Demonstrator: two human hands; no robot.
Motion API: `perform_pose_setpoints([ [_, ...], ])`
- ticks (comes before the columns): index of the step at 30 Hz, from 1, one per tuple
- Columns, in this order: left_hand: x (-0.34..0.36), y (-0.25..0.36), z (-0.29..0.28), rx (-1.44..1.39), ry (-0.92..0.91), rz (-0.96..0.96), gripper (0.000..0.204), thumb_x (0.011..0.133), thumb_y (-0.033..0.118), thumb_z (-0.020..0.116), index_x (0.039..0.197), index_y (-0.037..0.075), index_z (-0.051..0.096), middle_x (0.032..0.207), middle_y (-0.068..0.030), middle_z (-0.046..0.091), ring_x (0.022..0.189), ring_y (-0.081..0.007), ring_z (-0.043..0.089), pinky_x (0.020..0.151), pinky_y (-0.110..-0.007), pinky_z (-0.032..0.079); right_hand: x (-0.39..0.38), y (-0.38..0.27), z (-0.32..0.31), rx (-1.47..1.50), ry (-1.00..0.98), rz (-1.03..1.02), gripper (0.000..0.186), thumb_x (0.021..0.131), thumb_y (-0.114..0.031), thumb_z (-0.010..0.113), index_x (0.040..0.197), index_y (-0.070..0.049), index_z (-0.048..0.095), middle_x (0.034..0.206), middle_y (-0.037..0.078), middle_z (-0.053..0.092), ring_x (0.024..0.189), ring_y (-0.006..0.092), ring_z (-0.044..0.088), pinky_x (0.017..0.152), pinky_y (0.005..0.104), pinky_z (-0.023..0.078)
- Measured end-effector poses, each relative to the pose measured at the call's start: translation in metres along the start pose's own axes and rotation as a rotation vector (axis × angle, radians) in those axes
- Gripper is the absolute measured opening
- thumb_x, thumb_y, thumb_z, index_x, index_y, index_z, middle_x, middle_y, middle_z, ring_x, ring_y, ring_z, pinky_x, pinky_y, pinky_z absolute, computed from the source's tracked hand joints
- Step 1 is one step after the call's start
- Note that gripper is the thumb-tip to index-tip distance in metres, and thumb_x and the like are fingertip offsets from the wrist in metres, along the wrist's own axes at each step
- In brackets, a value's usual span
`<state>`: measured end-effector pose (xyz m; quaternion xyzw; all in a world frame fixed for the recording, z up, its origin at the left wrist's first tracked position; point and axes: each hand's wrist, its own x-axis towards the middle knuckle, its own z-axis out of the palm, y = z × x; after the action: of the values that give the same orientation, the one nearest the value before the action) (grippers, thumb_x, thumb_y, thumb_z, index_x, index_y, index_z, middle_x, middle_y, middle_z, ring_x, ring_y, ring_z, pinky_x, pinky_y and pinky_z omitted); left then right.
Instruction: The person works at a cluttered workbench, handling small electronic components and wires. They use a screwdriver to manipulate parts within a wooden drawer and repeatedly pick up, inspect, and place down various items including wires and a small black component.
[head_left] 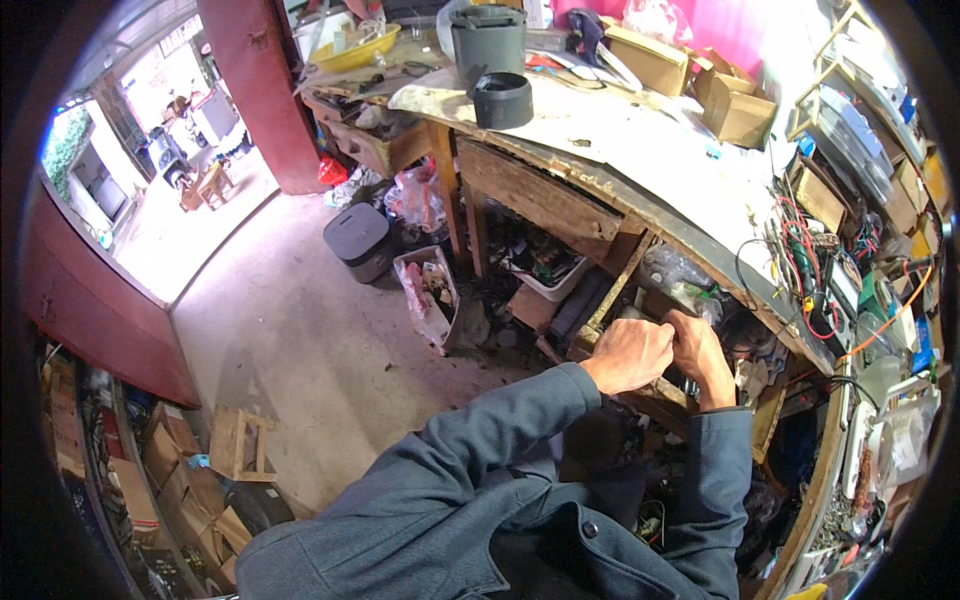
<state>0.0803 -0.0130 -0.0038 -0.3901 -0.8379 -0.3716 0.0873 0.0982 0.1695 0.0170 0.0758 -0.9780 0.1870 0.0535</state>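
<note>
My left hand (628, 356) and my right hand (698, 356) meet over a pulled-out wooden drawer (625, 280) under the workbench. The fingers of both are curled closed and touch each other at the tips. Whatever they pinch, if anything, is hidden behind the knuckles. Clear plastic bags (680, 275) and small mixed items fill the drawer just beyond my hands. Dark grey sleeves cover both my forearms.
On the worn workbench (640, 160) stand a dark bucket (488, 45), a black round container (503, 101) and cardboard boxes (738, 105). Red and black cables (795, 240) lie at its right. A grey bin (358, 242) and an open carton (428, 298) sit on the floor.
</note>
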Motion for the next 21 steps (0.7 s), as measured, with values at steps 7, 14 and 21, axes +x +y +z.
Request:
perform_pose_setpoints([
  [7, -0.001, -0.001, 0.001, 0.004, 0.008, 0.023, 0.022, 0.096, 0.025, 0.062, 0.088, 0.004, 0.065, 0.077, -0.0199, 0.071, 0.072, -0.0399, 0.072, 0.067, -0.053, 0.056, -0.001, 0.002, 0.001, 0.021, 0.014, -0.025, 0.015, 0.087, -0.014, 0.069, 0.094, -0.002, 0.063, 0.086, 0.029, 0.068, 0.091, 0.0511, 0.066, 0.073, 0.0567, 0.052],
  [14, 0.003, 0.004, -0.002, 0.059, -0.055, -0.022, 0.024, 0.098, 0.028, 0.062, 0.09, 0.006, 0.067, 0.081, -0.0207, 0.073, 0.077, -0.0387, 0.074, 0.068, -0.052, 0.058, 0.0, 0.011, 0.007, 0.015, 0.016, -0.023, 0.017, 0.087, -0.017, 0.068, 0.095, -0.003, 0.063, 0.091, 0.027, 0.07, 0.094, 0.0504, 0.066, 0.077, 0.0576, 0.053],
  [21, 0.001, 0.002, -0.002, 0.07, 0.009, 0.001, 0.021, 0.096, 0.028, 0.064, 0.093, 0.008, 0.069, 0.083, -0.0174, 0.073, 0.077, -0.037, 0.073, 0.069, -0.051, 0.057, 0.0, 0.012, 0.009, -0.02, -0.019, -0.038, 0.019, 0.085, -0.02, 0.07, 0.094, -0.003, 0.065, 0.086, 0.025, 0.07, 0.088, 0.0476, 0.069, 0.073, 0.0535, 0.054],
])
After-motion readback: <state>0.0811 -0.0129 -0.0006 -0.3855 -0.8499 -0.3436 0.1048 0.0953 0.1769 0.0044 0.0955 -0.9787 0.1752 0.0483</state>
